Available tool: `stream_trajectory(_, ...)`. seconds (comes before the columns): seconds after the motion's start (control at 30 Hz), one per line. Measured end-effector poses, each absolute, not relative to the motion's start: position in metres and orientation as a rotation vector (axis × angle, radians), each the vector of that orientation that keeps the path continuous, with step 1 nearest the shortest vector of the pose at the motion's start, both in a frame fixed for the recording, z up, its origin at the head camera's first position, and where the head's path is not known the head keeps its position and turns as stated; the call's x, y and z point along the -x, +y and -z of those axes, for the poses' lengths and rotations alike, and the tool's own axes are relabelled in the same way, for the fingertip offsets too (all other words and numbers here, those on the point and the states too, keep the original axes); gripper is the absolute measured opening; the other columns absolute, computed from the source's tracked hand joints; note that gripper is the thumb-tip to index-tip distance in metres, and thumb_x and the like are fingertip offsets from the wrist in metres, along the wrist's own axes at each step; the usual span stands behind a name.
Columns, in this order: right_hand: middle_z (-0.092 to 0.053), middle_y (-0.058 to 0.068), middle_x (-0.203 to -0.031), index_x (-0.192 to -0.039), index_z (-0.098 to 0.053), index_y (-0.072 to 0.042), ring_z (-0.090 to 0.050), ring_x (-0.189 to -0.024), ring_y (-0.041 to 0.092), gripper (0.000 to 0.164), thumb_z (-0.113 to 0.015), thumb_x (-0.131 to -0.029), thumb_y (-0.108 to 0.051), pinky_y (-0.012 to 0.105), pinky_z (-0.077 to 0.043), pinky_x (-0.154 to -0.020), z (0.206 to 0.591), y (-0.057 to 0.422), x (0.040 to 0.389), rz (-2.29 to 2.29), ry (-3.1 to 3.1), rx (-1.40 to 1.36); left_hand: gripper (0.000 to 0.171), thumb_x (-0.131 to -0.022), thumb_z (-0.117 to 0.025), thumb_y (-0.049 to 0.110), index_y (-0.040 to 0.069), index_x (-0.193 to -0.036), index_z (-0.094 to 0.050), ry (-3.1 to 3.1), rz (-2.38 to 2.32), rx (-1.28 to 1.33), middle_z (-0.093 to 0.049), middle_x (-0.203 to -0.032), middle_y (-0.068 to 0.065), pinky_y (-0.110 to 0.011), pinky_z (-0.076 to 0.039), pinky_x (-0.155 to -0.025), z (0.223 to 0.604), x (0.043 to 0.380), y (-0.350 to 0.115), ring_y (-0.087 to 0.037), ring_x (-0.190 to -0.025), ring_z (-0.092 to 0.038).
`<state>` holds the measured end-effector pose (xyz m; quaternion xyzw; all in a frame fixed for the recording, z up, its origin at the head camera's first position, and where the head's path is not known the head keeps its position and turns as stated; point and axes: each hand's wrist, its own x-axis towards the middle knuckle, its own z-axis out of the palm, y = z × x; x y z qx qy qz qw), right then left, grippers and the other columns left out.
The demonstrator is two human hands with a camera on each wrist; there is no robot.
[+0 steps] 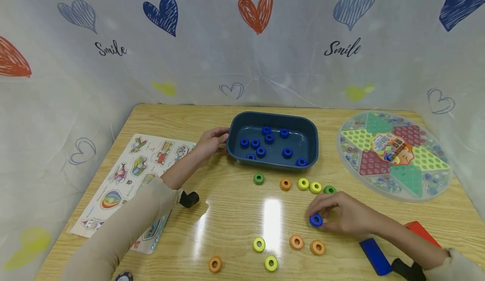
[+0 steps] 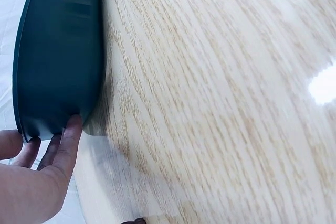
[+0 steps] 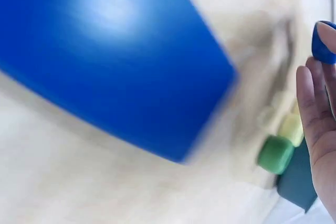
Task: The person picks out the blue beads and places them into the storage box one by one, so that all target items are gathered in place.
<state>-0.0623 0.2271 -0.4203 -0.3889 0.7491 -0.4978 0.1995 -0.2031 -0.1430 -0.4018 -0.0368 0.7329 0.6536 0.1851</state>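
My right hand [image 1: 346, 216] pinches a blue ring [image 1: 316, 220] between thumb and fingers, over the table's right half. The same blue ring [image 3: 323, 43] shows at the right edge of the right wrist view. My left hand [image 1: 210, 143] touches the left end of a dark blue-green tray [image 1: 273, 165]; in the left wrist view its fingers [image 2: 67, 148] lie against the outer end wall, close under the rim. Several blue rings [image 1: 269, 138] lie scattered in the tray. Just beyond my right hand sits a green ring [image 1: 330, 189], partly covered by the fingers.
Yellow rings [image 1: 302, 184], orange rings [image 1: 215, 264] and another green ring [image 1: 259, 178] lie on the table [image 1: 227, 213]. A picture puzzle board [image 1: 132, 180] is at left, a round Chinese checkers board [image 1: 394, 157] at right. Blue [image 1: 376, 256] and red [image 1: 422, 232] blocks lie by my right forearm.
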Motion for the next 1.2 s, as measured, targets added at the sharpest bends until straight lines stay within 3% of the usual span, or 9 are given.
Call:
stream_trajectory(0.2,-0.064,0.006,-0.104,-0.105,-0.068,-0.005,-0.060,-0.084,0.017,0.029,-0.074,-0.077,-0.003,0.036,-0.053,-0.066,0.402,0.214,0.099,1.432,2.178,1.058,0.034,-0.099,-0.043,0.010,0.003,-0.132,-0.048,2.070,-1.838,0.114,-0.049,-0.126,-0.016,-0.047,-0.043,-0.091,0.403,0.204,-0.144,-0.030,-0.110,-0.049)
stream_trajectory(0.4,-0.063,0.003,-0.102,-0.105,-0.068,-0.008,-0.061,-0.079,0.021,0.029,-0.076,-0.077,-0.009,0.032,-0.053,-0.068,0.382,0.194,0.144,1.442,2.306,0.972,0.035,-0.099,-0.042,0.010,0.003,-0.133,-0.047,2.056,-1.837,0.113,-0.048,-0.127,-0.015,-0.045,-0.044,-0.090,0.405,0.202,-0.143,-0.030,-0.112,-0.048)
stream_trajectory(0.63,-0.063,0.004,-0.099,-0.104,-0.068,-0.008,-0.059,-0.085,0.026,0.030,-0.077,-0.076,-0.012,0.033,-0.053,-0.068,0.375,0.179,0.190,1.409,2.475,0.908,0.036,-0.099,-0.042,0.009,0.002,-0.134,-0.046,2.073,-1.831,0.080,-0.049,-0.127,-0.016,-0.046,-0.043,-0.091,0.403,0.202,-0.140,-0.031,-0.112,-0.049)
stream_trajectory(0.87,-0.064,0.005,-0.099,-0.106,-0.068,-0.007,-0.061,-0.083,0.020,0.032,-0.077,-0.077,-0.016,0.030,-0.052,-0.070,0.376,0.169,0.204,1.378,2.513,0.879,0.035,-0.099,-0.042,0.009,0.002,-0.134,-0.046,2.065,-1.829,0.078,-0.049,-0.127,-0.016,-0.046,-0.043,-0.091,0.404,0.202,-0.139,-0.031,-0.112,-0.049)
stream_trajectory(1.1,-0.061,0.015,-0.112,-0.127,-0.055,-0.006,-0.057,-0.099,0.031,0.054,-0.076,-0.077,-0.014,0.038,-0.051,-0.079,0.377,0.170,0.203,1.405,2.449,0.856,0.036,-0.099,-0.042,0.010,0.002,-0.134,-0.046,2.058,-1.825,0.075,-0.049,-0.128,-0.017,-0.047,-0.041,-0.093,0.403,0.202,-0.139,-0.033,-0.114,-0.047)
stream_trajectory(1.2,-0.060,0.015,-0.114,-0.128,-0.054,-0.006,-0.055,-0.102,0.033,0.054,-0.075,-0.079,-0.015,0.039,-0.050,-0.080,0.377,0.173,0.201,1.410,2.451,0.853,0.036,-0.100,-0.041,0.010,0.002,-0.134,-0.045,2.059,-1.821,0.069,-0.048,-0.128,-0.018,-0.048,-0.040,-0.094,0.402,0.202,-0.139,-0.033,-0.115,-0.046)
